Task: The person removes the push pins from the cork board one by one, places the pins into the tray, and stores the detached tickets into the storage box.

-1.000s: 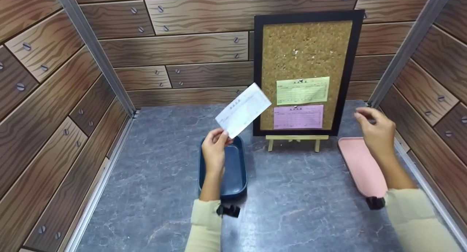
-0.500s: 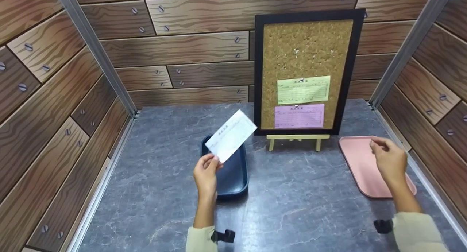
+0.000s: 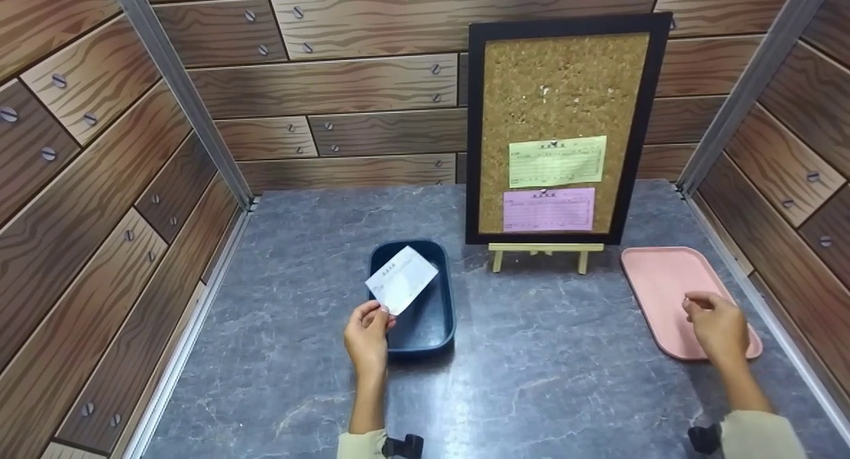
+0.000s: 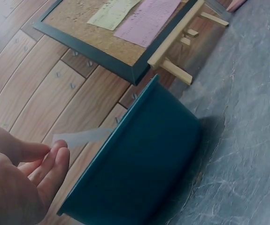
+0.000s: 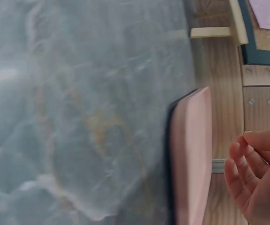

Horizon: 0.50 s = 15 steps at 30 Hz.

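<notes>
Fingers [image 3: 380, 311] of left hand [image 3: 365, 343] narrow, thumb against fingertips, pinching white slip [image 3: 402, 279] by its near end. Grip sits at the edge, probably so the printed face stays uncovered and the paper doesn't crease. Slip slants over blue tub [image 3: 422, 353]; left wrist view shows it nearly edge-on, far end passing behind the rim, so can't tell if it touches inside. Hand itself is beside the tub's left wall, which looks like a way to bring the slip over the opening without reaching across.

Right hand [image 3: 720, 329] over pink tray [image 3: 654, 266], fingers curled, thumb and index tips meeting. Anything tiny between them: can't tell. Shallow tray would suit small bits, a judgement only.

Board [image 3: 564, 80] leans upright on stand [image 3: 546, 248], between tub and tray, near the table's back edge; likely put there so each hand has a container on its own side. Yellow slip [image 3: 556, 161] above purple slip [image 3: 548, 210], both on the lower board, each held by one pin at top centre, so print reads unblocked. All stands on grey table [image 3: 299, 279].
</notes>
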Available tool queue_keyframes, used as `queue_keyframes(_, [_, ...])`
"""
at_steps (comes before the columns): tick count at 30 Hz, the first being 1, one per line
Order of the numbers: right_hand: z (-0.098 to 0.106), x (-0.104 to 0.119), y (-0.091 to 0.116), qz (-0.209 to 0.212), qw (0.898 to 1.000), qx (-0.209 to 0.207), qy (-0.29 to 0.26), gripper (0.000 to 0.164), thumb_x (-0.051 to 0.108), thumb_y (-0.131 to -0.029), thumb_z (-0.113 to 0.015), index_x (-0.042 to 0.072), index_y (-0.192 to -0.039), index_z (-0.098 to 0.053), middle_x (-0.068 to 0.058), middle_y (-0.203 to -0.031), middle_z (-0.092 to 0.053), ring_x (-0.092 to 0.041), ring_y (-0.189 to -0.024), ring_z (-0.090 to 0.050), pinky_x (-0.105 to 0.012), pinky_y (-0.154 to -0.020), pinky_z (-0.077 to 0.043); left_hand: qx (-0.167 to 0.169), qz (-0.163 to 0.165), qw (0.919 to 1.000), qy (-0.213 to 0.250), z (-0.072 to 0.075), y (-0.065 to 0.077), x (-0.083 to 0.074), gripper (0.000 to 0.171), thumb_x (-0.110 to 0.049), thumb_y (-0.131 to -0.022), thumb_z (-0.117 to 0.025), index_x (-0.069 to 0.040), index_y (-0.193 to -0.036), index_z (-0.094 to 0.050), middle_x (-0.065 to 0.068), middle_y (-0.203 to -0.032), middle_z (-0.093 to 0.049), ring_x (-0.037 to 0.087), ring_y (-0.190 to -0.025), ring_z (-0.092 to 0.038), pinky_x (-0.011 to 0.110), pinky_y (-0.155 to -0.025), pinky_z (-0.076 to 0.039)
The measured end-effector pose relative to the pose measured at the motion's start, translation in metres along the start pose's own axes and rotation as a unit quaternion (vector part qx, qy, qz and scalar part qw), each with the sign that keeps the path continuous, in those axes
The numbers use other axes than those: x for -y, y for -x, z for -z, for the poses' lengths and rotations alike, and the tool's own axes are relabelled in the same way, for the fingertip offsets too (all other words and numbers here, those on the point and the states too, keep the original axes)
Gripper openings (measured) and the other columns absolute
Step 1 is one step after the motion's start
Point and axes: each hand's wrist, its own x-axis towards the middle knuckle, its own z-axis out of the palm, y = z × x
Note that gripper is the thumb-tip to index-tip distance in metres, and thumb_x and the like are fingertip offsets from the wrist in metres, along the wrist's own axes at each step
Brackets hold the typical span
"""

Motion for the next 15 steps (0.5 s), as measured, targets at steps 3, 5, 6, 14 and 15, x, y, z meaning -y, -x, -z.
queue_keyframes(3, [-0.003, -0.008, 0.0, -0.014, 1.0, 0.017, 0.019, 0.028, 0.018, -0.097, -0.062, -0.002, -0.116, -0.07, 0.017, -0.074, -0.067, 0.013, -0.058, -0.053, -0.017, -0.054, -0.045, -0.005, -0.002, 0.9997, -0.022, -0.002, 0.0, 0.002, 0.019, 0.011, -0.09, -0.06, 0.016, -0.108, -0.062, 0.027, -0.086, -0.069, 0.017, -0.067, -0.067, 0.027, -0.065, -0.061])
queue_keyframes(5, [-0.005, -0.012, -0.001, -0.023, 0.999, 0.024, 0.036, 0.029, 0.019, -0.097, -0.062, -0.001, -0.116, -0.07, 0.005, -0.077, -0.072, 0.01, -0.058, -0.053, -0.022, -0.055, -0.044, -0.01, -0.004, 0.9993, -0.036, -0.003, -0.002, 0.008, 0.019, 0.009, -0.09, -0.061, 0.014, -0.108, -0.063, 0.026, -0.086, -0.07, 0.016, -0.067, -0.067, 0.026, -0.065, -0.061])
queue_keyframes(6, [-0.005, -0.014, -0.001, -0.025, 0.998, 0.025, 0.043, 0.029, 0.019, -0.097, -0.062, -0.001, -0.116, -0.07, 0.0, -0.079, -0.073, 0.007, -0.06, -0.054, -0.024, -0.055, -0.044, -0.013, -0.006, 0.9989, -0.044, -0.003, -0.002, 0.011, 0.019, 0.008, -0.09, -0.062, 0.013, -0.108, -0.064, 0.024, -0.086, -0.07, 0.016, -0.067, -0.067, 0.025, -0.065, -0.06])
queue_keyframes(14, [-0.009, -0.025, -0.002, -0.024, 0.996, 0.022, 0.078, 0.028, 0.017, -0.094, -0.06, 0.0, -0.113, -0.071, -0.022, -0.109, -0.071, -0.017, -0.077, -0.061, -0.034, -0.061, -0.042, -0.001, -0.02, 0.9961, -0.086, -0.009, 0.003, 0.017, 0.019, 0.007, -0.088, -0.063, 0.01, -0.107, -0.066, 0.021, -0.085, -0.073, 0.023, -0.069, -0.07, 0.028, -0.066, -0.06])
queue_keyframes(15, [-0.009, -0.026, -0.003, -0.025, 0.996, 0.022, 0.079, 0.028, 0.017, -0.093, -0.06, 0.0, -0.113, -0.071, -0.022, -0.109, -0.071, -0.018, -0.077, -0.061, -0.035, -0.061, -0.042, 0.002, -0.021, 0.9958, -0.089, -0.01, 0.003, 0.016, 0.019, 0.007, -0.088, -0.063, 0.01, -0.107, -0.066, 0.021, -0.085, -0.073, 0.025, -0.069, -0.071, 0.028, -0.066, -0.06])
